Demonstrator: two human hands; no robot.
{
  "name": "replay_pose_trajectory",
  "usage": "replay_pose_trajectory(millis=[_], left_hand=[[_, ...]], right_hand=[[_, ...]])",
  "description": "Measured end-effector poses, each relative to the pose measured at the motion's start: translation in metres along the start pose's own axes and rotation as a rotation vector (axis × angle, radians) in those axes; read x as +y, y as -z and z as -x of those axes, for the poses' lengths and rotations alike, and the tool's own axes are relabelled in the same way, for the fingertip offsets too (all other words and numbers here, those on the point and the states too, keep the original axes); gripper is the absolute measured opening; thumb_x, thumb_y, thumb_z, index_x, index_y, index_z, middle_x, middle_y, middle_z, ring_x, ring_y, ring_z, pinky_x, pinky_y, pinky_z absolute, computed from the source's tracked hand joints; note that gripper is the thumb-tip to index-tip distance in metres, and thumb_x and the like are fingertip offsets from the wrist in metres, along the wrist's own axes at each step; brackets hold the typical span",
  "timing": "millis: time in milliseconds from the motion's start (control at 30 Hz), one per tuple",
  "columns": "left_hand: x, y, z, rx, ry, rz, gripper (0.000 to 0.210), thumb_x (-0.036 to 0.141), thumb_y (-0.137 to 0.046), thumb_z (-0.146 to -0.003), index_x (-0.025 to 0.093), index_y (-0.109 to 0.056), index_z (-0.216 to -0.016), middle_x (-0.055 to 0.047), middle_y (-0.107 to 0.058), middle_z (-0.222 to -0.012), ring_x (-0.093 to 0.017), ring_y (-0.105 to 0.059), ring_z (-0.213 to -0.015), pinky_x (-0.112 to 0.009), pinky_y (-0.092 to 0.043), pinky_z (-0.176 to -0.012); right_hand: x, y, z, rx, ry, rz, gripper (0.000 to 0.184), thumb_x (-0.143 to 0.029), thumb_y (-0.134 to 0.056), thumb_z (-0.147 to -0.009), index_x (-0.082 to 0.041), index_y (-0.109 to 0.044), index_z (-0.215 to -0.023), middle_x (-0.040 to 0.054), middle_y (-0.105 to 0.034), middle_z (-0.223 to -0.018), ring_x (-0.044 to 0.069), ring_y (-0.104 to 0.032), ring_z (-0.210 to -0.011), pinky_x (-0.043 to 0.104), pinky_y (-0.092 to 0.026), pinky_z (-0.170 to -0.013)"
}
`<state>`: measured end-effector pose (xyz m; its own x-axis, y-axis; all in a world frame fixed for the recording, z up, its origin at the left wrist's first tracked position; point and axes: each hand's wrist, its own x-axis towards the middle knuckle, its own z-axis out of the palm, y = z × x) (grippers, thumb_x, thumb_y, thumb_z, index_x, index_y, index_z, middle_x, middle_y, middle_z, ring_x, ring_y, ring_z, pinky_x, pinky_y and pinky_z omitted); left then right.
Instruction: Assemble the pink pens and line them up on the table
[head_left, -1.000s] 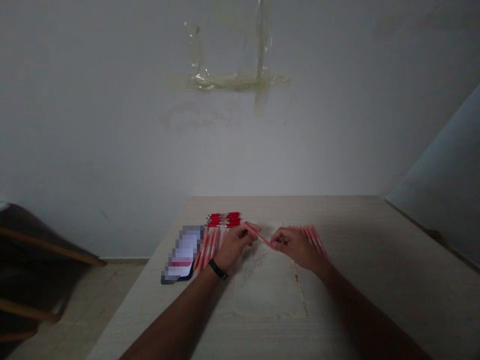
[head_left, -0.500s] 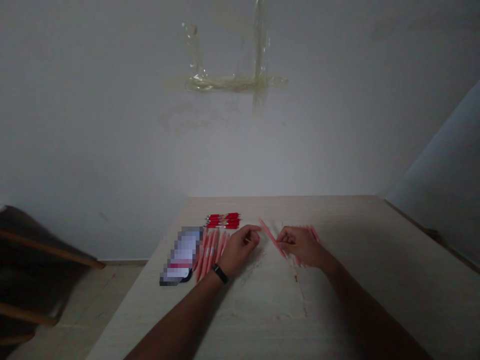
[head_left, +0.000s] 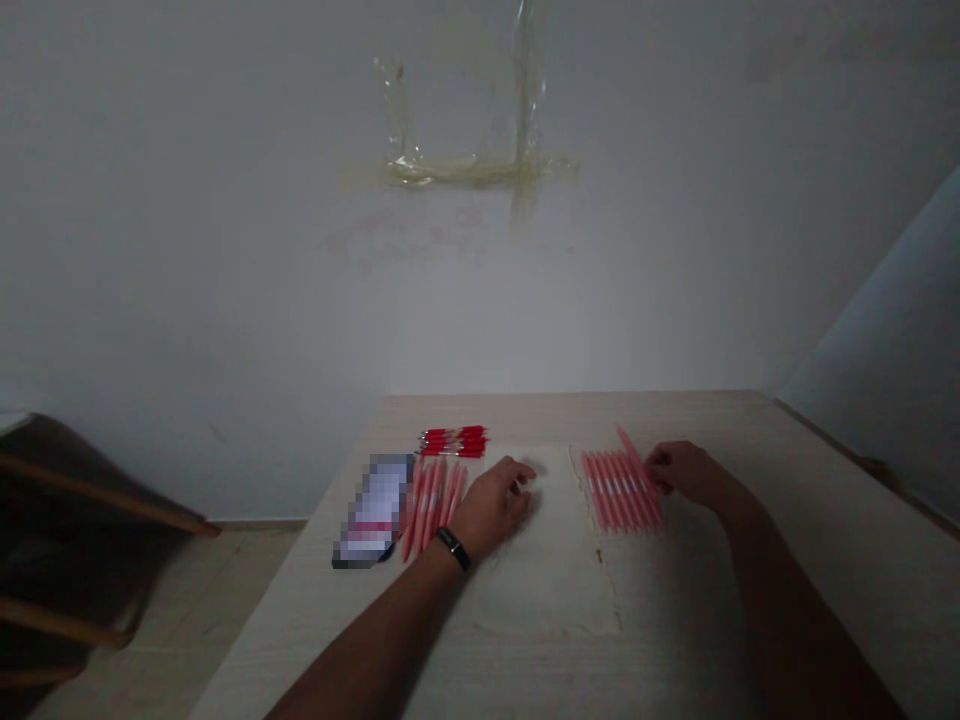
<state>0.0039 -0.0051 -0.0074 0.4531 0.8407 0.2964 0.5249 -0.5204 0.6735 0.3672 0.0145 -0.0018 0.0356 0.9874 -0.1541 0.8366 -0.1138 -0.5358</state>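
Note:
Between the fingers of my right hand (head_left: 679, 472) is a pink pen (head_left: 630, 447), tilted at the right end of a row of pink pens (head_left: 611, 492). The row's pens lie side by side, with pale labels across their middles. My left hand (head_left: 496, 505), a black band on its wrist, rests over the table with loosely bent fingers apart and nothing in them. Just left of it lies a looser group of pink pens (head_left: 426, 500), partly hidden by the hand and forearm. Behind that group are several red pens (head_left: 452, 441) lying crosswise.
A phone (head_left: 375, 510) with a blurred screen lies at the left of the pale wooden table (head_left: 525, 670). A pale rectangular patch (head_left: 547, 580) with a ragged right edge is on the tabletop. The wall (head_left: 600, 320) stands behind, and dark wooden furniture (head_left: 67, 540) is at far left.
My right hand has moved right with the pink pen, from mid-table to the end of the row, uncovering the row. My left hand stays near its place, with its fingers lower.

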Motion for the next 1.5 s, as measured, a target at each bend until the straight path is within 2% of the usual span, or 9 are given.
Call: replay_pose_trajectory(millis=[267, 533, 1000, 1133, 1500], left_hand=[[0.002, 0.002, 0.0, -0.038, 0.002, -0.033, 0.03, 0.011, -0.056, -0.081, 0.021, -0.062, -0.109, -0.004, -0.063, -0.098, -0.017, -0.06, -0.085, -0.027, -0.045, -0.071], [0.0, 0.0, 0.0, -0.028, -0.001, -0.048, 0.03, 0.01, -0.057, -0.079, 0.021, -0.063, -0.106, -0.004, -0.063, -0.098, -0.017, -0.06, -0.084, -0.027, -0.044, -0.072], [0.001, 0.001, 0.0, -0.039, 0.011, -0.045, 0.03, 0.012, -0.058, -0.079, 0.021, -0.064, -0.107, -0.004, -0.064, -0.099, -0.017, -0.06, -0.082, -0.027, -0.045, -0.07], [0.002, 0.0, 0.001, -0.023, 0.013, -0.037, 0.03, 0.012, -0.059, -0.078, 0.021, -0.064, -0.106, -0.004, -0.064, -0.1, -0.017, -0.06, -0.083, -0.027, -0.046, -0.071], [0.0, 0.001, 0.0, -0.057, 0.014, -0.07, 0.029, 0.013, -0.058, -0.08, 0.021, -0.063, -0.108, -0.005, -0.063, -0.102, -0.018, -0.06, -0.086, -0.028, -0.046, -0.073]], right_hand=[[0.034, 0.0, 0.004, -0.064, -0.09, -0.005, 0.016, -0.02, -0.056, -0.071, -0.015, -0.067, -0.06, 0.0083, -0.07, -0.062, 0.016, -0.064, -0.057, 0.023, -0.043, -0.055], [0.04, -0.006, 0.006, -0.176, -0.191, -0.193, 0.009, -0.022, -0.064, -0.069, -0.014, -0.067, -0.07, 0.0095, -0.07, -0.063, 0.017, -0.064, -0.052, 0.024, -0.045, -0.05], [0.038, -0.009, 0.006, -0.153, -0.098, -0.058, 0.005, -0.017, -0.06, -0.073, -0.014, -0.064, -0.075, 0.0066, -0.069, -0.062, 0.016, -0.064, -0.052, 0.022, -0.042, -0.049], [0.037, -0.009, 0.005, -0.124, -0.109, -0.005, 0.015, -0.021, -0.055, -0.08, -0.014, -0.064, -0.07, 0.0081, -0.069, -0.061, 0.015, -0.062, -0.05, 0.023, -0.041, -0.048], [0.037, -0.009, 0.006, -0.136, -0.072, -0.066, 0.008, -0.017, -0.062, -0.072, -0.014, -0.066, -0.078, 0.0062, -0.069, -0.063, 0.015, -0.062, -0.051, 0.022, -0.041, -0.049]])
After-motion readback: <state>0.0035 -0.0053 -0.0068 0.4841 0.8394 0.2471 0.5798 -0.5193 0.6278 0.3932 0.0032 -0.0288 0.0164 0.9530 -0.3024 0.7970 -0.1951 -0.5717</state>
